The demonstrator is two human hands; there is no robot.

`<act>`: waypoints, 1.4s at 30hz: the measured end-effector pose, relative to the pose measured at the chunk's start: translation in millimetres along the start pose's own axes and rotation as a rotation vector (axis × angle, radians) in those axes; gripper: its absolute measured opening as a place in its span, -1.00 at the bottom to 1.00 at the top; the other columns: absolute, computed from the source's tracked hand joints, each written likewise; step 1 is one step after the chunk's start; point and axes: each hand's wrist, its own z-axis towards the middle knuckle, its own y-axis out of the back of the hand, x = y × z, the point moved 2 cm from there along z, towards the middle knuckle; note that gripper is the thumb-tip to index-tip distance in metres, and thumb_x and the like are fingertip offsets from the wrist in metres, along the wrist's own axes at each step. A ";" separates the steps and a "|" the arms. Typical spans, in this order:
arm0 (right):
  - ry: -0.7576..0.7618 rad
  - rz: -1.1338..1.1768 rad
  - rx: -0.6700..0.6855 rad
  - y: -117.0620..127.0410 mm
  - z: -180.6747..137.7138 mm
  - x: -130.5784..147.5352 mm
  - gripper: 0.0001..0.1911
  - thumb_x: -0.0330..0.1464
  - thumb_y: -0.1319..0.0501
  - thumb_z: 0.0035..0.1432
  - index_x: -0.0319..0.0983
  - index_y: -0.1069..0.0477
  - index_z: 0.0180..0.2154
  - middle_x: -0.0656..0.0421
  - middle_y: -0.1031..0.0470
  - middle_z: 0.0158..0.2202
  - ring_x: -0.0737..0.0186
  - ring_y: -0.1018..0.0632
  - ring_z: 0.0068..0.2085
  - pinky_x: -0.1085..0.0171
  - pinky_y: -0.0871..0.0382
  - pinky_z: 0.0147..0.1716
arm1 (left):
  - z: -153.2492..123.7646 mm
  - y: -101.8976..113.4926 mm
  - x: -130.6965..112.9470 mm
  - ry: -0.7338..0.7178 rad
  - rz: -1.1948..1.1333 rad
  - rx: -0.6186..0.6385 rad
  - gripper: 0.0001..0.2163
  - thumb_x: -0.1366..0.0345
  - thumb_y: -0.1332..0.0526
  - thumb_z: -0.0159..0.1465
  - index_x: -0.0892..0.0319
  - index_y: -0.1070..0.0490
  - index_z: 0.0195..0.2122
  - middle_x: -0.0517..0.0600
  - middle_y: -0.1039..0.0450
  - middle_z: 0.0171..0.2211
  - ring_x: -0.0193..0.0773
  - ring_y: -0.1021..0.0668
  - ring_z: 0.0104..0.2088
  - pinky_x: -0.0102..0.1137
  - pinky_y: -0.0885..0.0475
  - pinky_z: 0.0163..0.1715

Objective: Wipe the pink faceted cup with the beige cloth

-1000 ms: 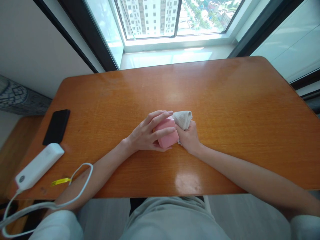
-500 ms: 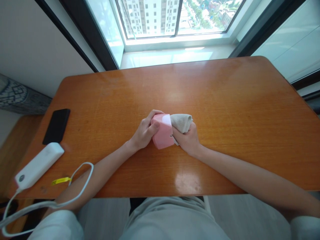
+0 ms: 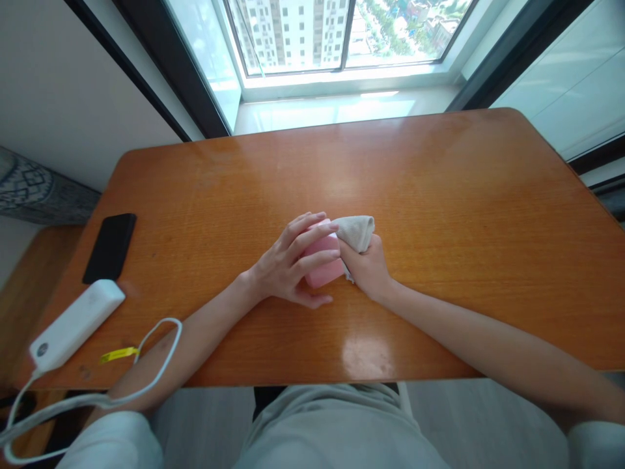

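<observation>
A pink, angular hollow-looking piece (image 3: 326, 275), perhaps a cup or small box, is at the middle of the view, over the table. My left hand (image 3: 280, 267) lies across it from the left, fingers spread over its top and side, the thumb apart below. My right hand (image 3: 368, 264) is closed around a light grey cloth (image 3: 357, 231) at the right end of the pink piece. Part of the cloth hangs below that hand. Whether the cloth reaches inside the piece is hidden.
A black phone (image 3: 110, 247) rests on the wooden table (image 3: 439, 195) at the left. Nearer me lie a white power strip or power bank (image 3: 75, 322) and its white cable (image 3: 168, 355) with a yellow tag (image 3: 120, 354), the cable passing over my left forearm. A window stands beyond the table.
My left hand has loosened from its grip and spread its fingers across the pink piece. The piece has turned and shifted slightly right. My right hand keeps the cloth.
</observation>
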 end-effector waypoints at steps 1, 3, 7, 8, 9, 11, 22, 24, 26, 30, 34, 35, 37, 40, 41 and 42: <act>-0.013 0.010 -0.004 0.3 0.7 -1.1 -0.67 -0.11 -0.45 0.12 -0.19 -0.51 -0.47 0.26 -0.45 -0.50 0.31 -0.42 -0.46 0.31 -0.37 -0.47 | -0.4 -0.6 0.9 -0.023 0.032 0.018 -0.19 -0.18 -0.44 0.32 -0.03 -0.20 0.49 0.24 -0.21 0.54 0.26 -0.29 0.55 0.28 -0.39 0.44; -0.030 0.023 -0.011 0.6 1.8 -2.8 -0.66 -0.12 -0.48 0.10 -0.19 -0.49 -0.48 0.26 -0.44 -0.51 0.32 -0.40 -0.46 0.32 -0.35 -0.49 | -1.2 -1.1 2.5 -0.053 0.079 0.049 -0.21 -0.03 -0.50 0.30 -0.03 -0.23 0.47 0.23 -0.15 0.58 0.24 -0.28 0.56 0.28 -0.38 0.46; -0.026 0.022 -0.018 -0.1 1.2 -1.9 -0.63 -0.13 -0.51 0.05 -0.19 -0.44 -0.52 0.27 -0.40 -0.53 0.34 -0.37 -0.48 0.33 -0.30 -0.52 | -0.2 0.9 2.9 -0.024 0.077 0.049 -0.20 0.10 -0.56 0.25 -0.04 -0.26 0.45 0.24 -0.20 0.55 0.20 -0.34 0.52 0.18 -0.49 0.39; -0.016 0.012 -0.018 -0.3 0.5 -0.8 -0.62 -0.12 -0.51 0.04 -0.18 -0.44 -0.52 0.27 -0.40 -0.53 0.33 -0.37 -0.48 0.33 -0.31 -0.52 | 0.5 1.5 2.4 -0.004 0.056 0.037 -0.18 0.08 -0.57 0.23 -0.04 -0.26 0.46 0.25 -0.24 0.53 0.20 -0.38 0.49 0.17 -0.51 0.36; -0.002 0.001 -0.014 -0.4 -0.2 0.5 -0.61 -0.10 -0.51 0.05 -0.18 -0.44 -0.52 0.26 -0.42 -0.53 0.32 -0.39 -0.47 0.32 -0.33 -0.51 | 1.4 1.9 1.7 0.017 0.028 0.024 -0.16 0.06 -0.58 0.21 -0.03 -0.26 0.46 0.27 -0.28 0.50 0.21 -0.41 0.46 0.17 -0.53 0.34; 0.029 -0.027 -0.003 -0.6 -1.6 2.7 -0.61 -0.08 -0.51 0.05 -0.18 -0.46 -0.51 0.24 -0.45 -0.52 0.30 -0.42 -0.46 0.31 -0.38 -0.48 | 2.7 1.5 1.3 0.087 -0.063 0.002 -0.09 -0.01 -0.60 0.17 0.01 -0.25 0.47 0.32 -0.35 0.44 0.23 -0.48 0.39 0.16 -0.55 0.30; 0.091 -0.055 -0.003 -1.6 -2.9 4.7 -0.67 -0.14 -0.55 0.03 -0.18 -0.52 -0.49 0.22 -0.52 -0.50 0.28 -0.47 -0.46 0.29 -0.42 -0.46 | 3.2 1.1 4.3 0.658 -0.568 -0.028 -0.31 -0.21 -0.46 0.26 0.10 -0.40 0.25 0.18 -0.61 0.14 0.02 -0.69 0.02 -0.17 -0.59 0.03; 0.096 -0.077 0.004 -2.3 -4.4 5.0 -0.65 -0.15 -0.54 0.03 -0.18 -0.48 -0.53 0.23 -0.49 -0.53 0.29 -0.45 -0.49 0.30 -0.40 -0.48 | 1.5 -0.3 3.3 0.807 -0.651 -0.015 -0.35 -0.32 -0.30 0.35 0.12 -0.44 0.19 0.12 -0.64 0.03 -0.07 -0.68 -0.10 -0.23 -0.58 -0.08; 0.101 -0.097 0.000 -2.7 -5.7 4.7 -0.65 -0.16 -0.51 0.04 -0.17 -0.45 -0.55 0.25 -0.46 -0.56 0.30 -0.42 -0.50 0.30 -0.37 -0.50 | -0.2 -3.4 2.5 0.933 -0.702 -0.022 -0.37 -0.36 -0.14 0.44 0.12 -0.46 0.14 0.09 -0.64 -0.01 -0.09 -0.66 -0.13 -0.24 -0.57 -0.09; 0.082 -0.090 0.006 -3.1 -6.1 3.5 -0.65 -0.17 -0.50 0.06 -0.17 -0.43 -0.54 0.25 -0.44 -0.55 0.29 -0.44 -0.49 0.30 -0.39 -0.49 | 1.3 -4.9 1.6 0.857 -0.621 -0.145 -0.44 -0.26 -0.07 0.53 0.09 -0.45 0.23 0.19 -0.51 0.30 0.08 -0.56 0.29 -0.06 -0.52 0.24; 0.064 -0.088 0.030 -3.0 -5.2 3.9 -0.59 -0.15 -0.51 0.05 -0.16 -0.38 -0.57 0.26 -0.41 -0.57 0.29 -0.43 -0.48 0.30 -0.39 -0.48 | 1.7 1.3 1.5 0.501 -0.371 -0.153 -0.44 -0.20 -0.04 0.56 0.02 -0.33 0.39 0.25 -0.34 0.45 0.17 -0.42 0.46 0.11 -0.47 0.33; 0.057 -0.082 0.032 -2.8 -4.8 3.8 -0.59 -0.14 -0.51 0.05 -0.16 -0.38 -0.56 0.26 -0.41 -0.57 0.30 -0.42 -0.49 0.30 -0.38 -0.49 | 0.9 2.6 1.5 0.395 -0.307 -0.122 -0.40 -0.23 -0.08 0.53 0.00 -0.29 0.43 0.26 -0.32 0.47 0.19 -0.43 0.45 0.16 -0.47 0.34; 0.043 -0.052 0.025 -2.1 -3.7 2.9 -0.63 -0.13 -0.50 0.06 -0.17 -0.42 -0.53 0.27 -0.41 -0.56 0.31 -0.41 -0.49 0.32 -0.37 -0.50 | -1.7 3.8 2.0 0.188 -0.184 -0.054 -0.31 -0.30 -0.19 0.44 -0.05 -0.26 0.46 0.25 -0.33 0.47 0.24 -0.44 0.45 0.24 -0.44 0.37; 0.012 -0.013 0.002 -0.8 -1.0 -0.2 -0.64 -0.11 -0.47 0.09 -0.17 -0.43 -0.51 0.29 -0.40 -0.56 0.33 -0.39 -0.50 0.33 -0.36 -0.51 | -6.3 1.8 4.2 -0.014 -0.031 0.052 -0.29 -0.32 -0.38 0.28 -0.18 -0.35 0.38 0.15 -0.40 0.42 0.26 -0.45 0.45 0.31 -0.40 0.41; 0.000 -0.008 -0.004 -0.5 -0.1 -1.3 -0.63 -0.10 -0.45 0.10 -0.17 -0.41 -0.52 0.29 -0.39 -0.57 0.34 -0.39 -0.50 0.33 -0.35 -0.52 | -7.6 0.7 5.3 -0.034 0.003 0.081 -0.31 -0.29 -0.43 0.26 -0.22 -0.38 0.34 0.11 -0.43 0.40 0.25 -0.46 0.44 0.33 -0.39 0.42; -0.009 -0.008 -0.008 -0.3 0.7 -2.1 -0.61 -0.10 -0.45 0.10 -0.16 -0.40 -0.54 0.29 -0.37 -0.57 0.34 -0.38 -0.50 0.34 -0.34 -0.53 | -8.5 -0.2 6.4 -0.036 0.024 0.102 -0.34 -0.24 -0.47 0.24 -0.25 -0.40 0.31 0.08 -0.44 0.39 0.23 -0.47 0.43 0.34 -0.38 0.42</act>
